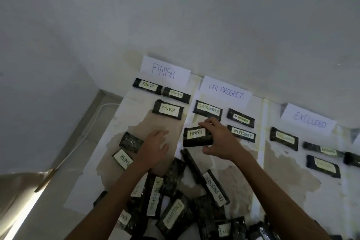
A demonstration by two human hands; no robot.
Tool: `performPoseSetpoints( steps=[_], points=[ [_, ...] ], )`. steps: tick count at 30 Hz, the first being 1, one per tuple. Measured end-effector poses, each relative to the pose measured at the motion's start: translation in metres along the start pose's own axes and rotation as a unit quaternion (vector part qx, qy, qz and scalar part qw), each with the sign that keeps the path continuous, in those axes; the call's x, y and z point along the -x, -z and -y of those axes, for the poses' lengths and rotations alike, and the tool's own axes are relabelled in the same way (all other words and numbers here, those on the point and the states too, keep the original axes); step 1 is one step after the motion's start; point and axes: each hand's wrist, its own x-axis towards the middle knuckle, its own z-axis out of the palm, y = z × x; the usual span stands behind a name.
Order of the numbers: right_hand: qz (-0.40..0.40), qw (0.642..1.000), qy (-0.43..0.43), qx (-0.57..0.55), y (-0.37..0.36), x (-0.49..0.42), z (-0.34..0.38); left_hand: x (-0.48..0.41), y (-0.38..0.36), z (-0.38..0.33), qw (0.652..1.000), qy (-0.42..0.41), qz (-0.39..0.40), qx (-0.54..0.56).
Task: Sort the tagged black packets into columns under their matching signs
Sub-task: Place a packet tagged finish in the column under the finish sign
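Held packet (197, 136), tag FINISH, long axis running left-right, tag facing up and reading upright to the wearer; it sits between the FINISH and ON PROGRESS columns, just below the first ON PROGRESS packet.

Right hand (220, 138) clasps this packet at its right end, fingers over the far edge, thumb under the near edge. Left hand (153, 148) is flat and loose, fingers extended, palm down on the work surface (120, 126), holding nothing; it lies beside two packets at the left: one tag-down (131, 142), one tagged FINISH (122, 159) with lettering turned sideways.

Counts: signs, 3 – FINISH sign (164, 71), ON PROGRESS sign (226, 91), EXCLUDED sign (309, 121). Under FINISH: 3 packets, all long axis approx. left-right. Under ON PROGRESS: 3. Under EXCLUDED: 3 clear, plus a dark one cut off at the right edge.

Unsorted pile (175, 206) near bottom centre, packets overlapping at mixed angles; exact no. cannot be told.
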Motion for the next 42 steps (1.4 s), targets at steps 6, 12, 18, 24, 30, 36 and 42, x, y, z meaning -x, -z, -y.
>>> performPoseSetpoints(
  steps=[6, 12, 18, 24, 30, 36, 42],
  points=[
    [-0.021, 0.993, 0.003, -0.117, -0.028, -0.061, 0.029, -0.026, 0.018, 0.009, 0.992, 0.08, -0.043, 0.085],
    [-0.053, 0.987, 0.0, -0.153, -0.057, -0.132, 0.059, -0.058, 0.059, 0.034, 0.985, 0.104, -0.103, 0.096],
    [-0.097, 0.99, 0.003, -0.101, -0.088, -0.194, 0.082, -0.096, 0.091, 0.074, 0.978, 0.135, -0.133, 0.085],
    [-0.08, 0.996, 0.0, -0.03, -0.112, -0.23, 0.091, -0.118, 0.1, 0.111, 0.983, 0.125, -0.131, 0.026],
    [-0.091, 0.996, 0.015, 0.013, -0.12, -0.225, 0.089, -0.11, 0.093, 0.121, 0.985, 0.122, -0.118, 0.005],
    [-0.073, 0.993, 0.076, 0.051, -0.115, -0.197, 0.099, -0.099, 0.095, 0.114, 0.991, 0.093, -0.101, 0.003],
    [0.064, 0.987, 0.126, 0.075, -0.159, -0.126, 0.116, -0.054, 0.089, 0.098, 0.987, 0.124, -0.1, -0.016]
  ],
)
